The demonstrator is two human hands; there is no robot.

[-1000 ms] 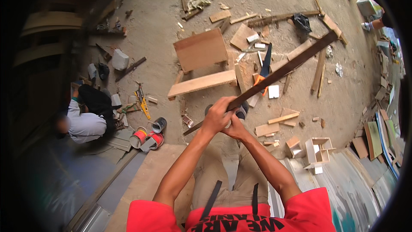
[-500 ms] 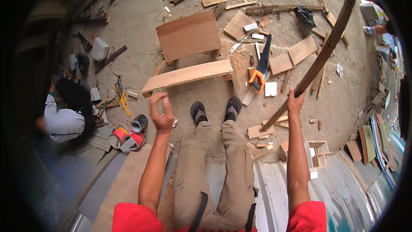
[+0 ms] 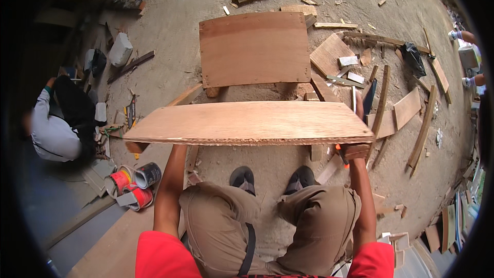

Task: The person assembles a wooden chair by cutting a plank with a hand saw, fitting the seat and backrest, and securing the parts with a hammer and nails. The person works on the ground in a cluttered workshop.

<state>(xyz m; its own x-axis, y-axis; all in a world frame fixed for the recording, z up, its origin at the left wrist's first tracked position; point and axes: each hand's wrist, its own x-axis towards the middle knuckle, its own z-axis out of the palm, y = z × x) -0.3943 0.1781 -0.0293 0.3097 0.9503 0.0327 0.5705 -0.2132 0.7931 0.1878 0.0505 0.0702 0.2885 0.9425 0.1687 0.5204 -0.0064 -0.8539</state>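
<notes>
A low wooden chair stands in front of me, with a plywood seat (image 3: 252,121) whose front edge is rough and a plywood backrest (image 3: 254,49) behind it. My left forearm runs up under the left part of the seat, and the board hides that hand, fingers included. At the seat's right front corner, my right hand (image 3: 355,151) appears closed on the chair's frame just below the board; its fingers are mostly hidden. A handsaw (image 3: 368,98) lies beyond that corner, its orange handle largely covered by the seat and my arm.
Long curved wood strips (image 3: 424,128) and plywood offcuts (image 3: 406,108) lie on the ground at right. Paint cans (image 3: 148,175) stand at lower left, near a person in a pale sleeve (image 3: 54,128). A black plastic bag (image 3: 413,59) lies at far right. Another person's legs show at the right rim.
My right hand has let go of the long wood strip, which now lies on the ground at right. Both hands have moved to the chair, which looks larger and nearer.
</notes>
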